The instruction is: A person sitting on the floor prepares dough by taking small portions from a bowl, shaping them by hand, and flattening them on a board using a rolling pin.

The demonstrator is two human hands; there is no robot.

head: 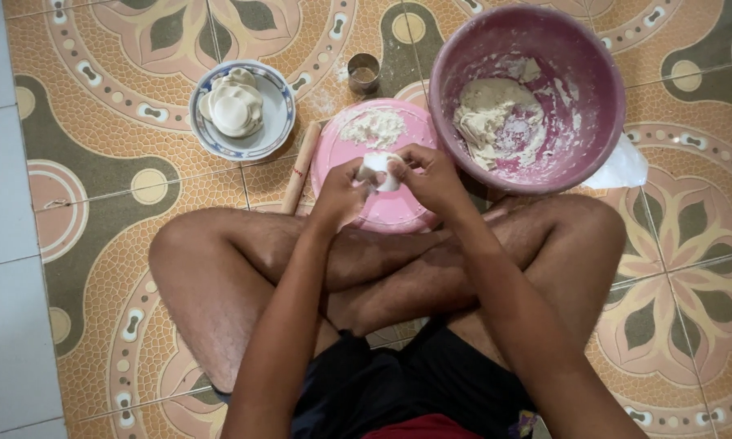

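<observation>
At the far left, on the patterned tile floor (pixel 106 146), stands a white bowl with a blue rim (pixel 278 122), holding a small stack of flat, pale rounds of dough (pixel 236 107). Just right of it a light wooden rolling pin (pixel 299 169) lies along the edge of a round pink plastic board (pixel 398 213), which carries a loose heap of flour or crumbly dough (pixel 372 128) at its far side. Behind the board a small metal ring cutter (pixel 363 71) stands upright.

Above the board's near half, the person's left hand (pixel 340 195) and right hand (pixel 431 175) meet around a small white piece of dough (pixel 380 169). The fingers of both hands are curled and pinched on it, holding it in the air, clear of the board.

The step in hand looks like shaping or folding one piece between the fingertips. A next move would probably call for even, light pressure, since the piece looks soft, smooth and thin enough to tear or stick.

At the right sits a large pink plastic basin (pixel 601 73), dusted with flour, with a rough lump of pale dough (pixel 496 118) inside. A white plastic bag (pixel 622 168) peeks out beside it.
</observation>
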